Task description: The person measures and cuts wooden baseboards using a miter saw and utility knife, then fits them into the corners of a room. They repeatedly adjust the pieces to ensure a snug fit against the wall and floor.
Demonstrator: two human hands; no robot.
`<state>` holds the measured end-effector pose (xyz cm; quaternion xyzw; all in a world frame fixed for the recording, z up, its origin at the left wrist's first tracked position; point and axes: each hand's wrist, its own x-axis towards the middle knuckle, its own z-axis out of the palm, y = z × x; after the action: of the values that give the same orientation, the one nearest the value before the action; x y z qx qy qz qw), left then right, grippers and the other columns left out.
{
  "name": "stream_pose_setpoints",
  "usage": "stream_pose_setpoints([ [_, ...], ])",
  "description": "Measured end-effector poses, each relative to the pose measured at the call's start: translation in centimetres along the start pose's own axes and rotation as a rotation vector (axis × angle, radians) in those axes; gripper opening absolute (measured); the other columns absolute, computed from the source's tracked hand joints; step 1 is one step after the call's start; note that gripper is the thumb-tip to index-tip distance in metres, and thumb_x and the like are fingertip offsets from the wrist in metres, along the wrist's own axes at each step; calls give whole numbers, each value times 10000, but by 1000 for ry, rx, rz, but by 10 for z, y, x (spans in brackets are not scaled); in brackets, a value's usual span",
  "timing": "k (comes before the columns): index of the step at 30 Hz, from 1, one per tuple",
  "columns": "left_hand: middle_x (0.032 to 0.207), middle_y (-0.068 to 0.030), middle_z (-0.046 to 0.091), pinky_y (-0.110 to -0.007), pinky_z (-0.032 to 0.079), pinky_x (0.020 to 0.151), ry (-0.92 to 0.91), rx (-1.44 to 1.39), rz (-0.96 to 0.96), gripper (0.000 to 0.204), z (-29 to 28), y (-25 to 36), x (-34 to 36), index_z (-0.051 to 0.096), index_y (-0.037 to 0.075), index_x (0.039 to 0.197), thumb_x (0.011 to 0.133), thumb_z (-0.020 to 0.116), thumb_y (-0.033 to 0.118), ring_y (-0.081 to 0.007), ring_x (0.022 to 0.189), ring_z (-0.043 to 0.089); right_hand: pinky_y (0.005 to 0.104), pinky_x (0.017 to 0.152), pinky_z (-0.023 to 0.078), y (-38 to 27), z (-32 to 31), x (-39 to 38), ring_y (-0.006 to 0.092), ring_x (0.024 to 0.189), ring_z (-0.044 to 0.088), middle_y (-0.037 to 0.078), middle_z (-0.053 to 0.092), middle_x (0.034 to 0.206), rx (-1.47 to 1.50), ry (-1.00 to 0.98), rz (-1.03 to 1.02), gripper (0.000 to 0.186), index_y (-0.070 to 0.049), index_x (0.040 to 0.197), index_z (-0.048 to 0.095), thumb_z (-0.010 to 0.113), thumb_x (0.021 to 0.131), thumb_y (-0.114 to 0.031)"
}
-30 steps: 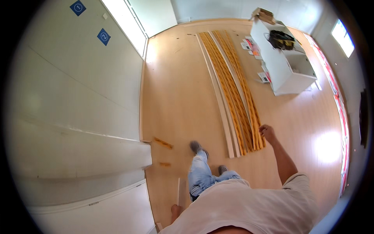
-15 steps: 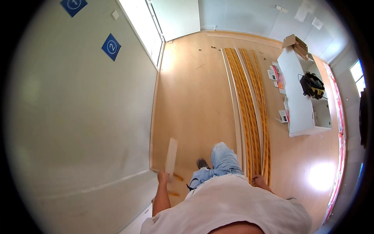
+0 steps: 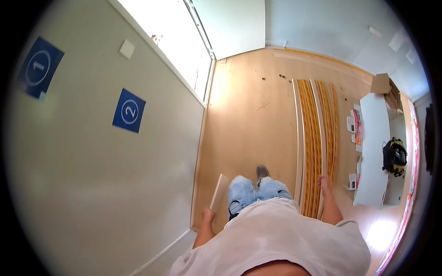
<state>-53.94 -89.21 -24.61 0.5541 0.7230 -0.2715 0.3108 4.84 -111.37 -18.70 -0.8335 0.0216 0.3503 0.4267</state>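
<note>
My left hand is closed around the lower end of a short pale board, which points forward beside my left leg. Its near end is hidden in the grip. On the other side, my right hand hangs with loosely bent fingers somewhat apart, and no object shows in it. Below that hand, long orange-brown patterned strips lie side by side on the floor, with long pale strips among them. Whether the hand touches them cannot be made out; it appears to hang above.
The wall with blue number signs runs along my left. Ahead are a bright doorway and an open door. A white cabinet lies at right, bearing a black bag and cardboard box. Small scraps dot the wooden floor.
I have stepped forward, and the doorway and signs appear closer. The board stays in my left hand. My right hand has swung forward over the strips.
</note>
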Motion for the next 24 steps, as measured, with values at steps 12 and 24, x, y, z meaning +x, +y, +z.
stream_pose_setpoints([
  [12, 1115, -215, 664, -472, 494, 908, 112, -328, 26, 383, -134, 191, 156, 644, 48, 1127, 815, 697, 263, -406, 1049, 626, 268, 552, 473, -313, 200, 256, 122, 602, 572, 73, 685, 805, -268, -162, -276, 220, -30, 1007, 667, 475, 899, -40],
  [24, 962, -233, 640, -485, 481, 805, 498, -584, 387, 212, -512, 468, 281, 615, 25, 1001, 821, 636, 136, -435, 942, 595, 346, 580, 492, -411, 306, 248, 196, 642, 632, 129, 702, 798, -655, -314, 290, 215, 6, 934, 696, 555, 895, -152],
])
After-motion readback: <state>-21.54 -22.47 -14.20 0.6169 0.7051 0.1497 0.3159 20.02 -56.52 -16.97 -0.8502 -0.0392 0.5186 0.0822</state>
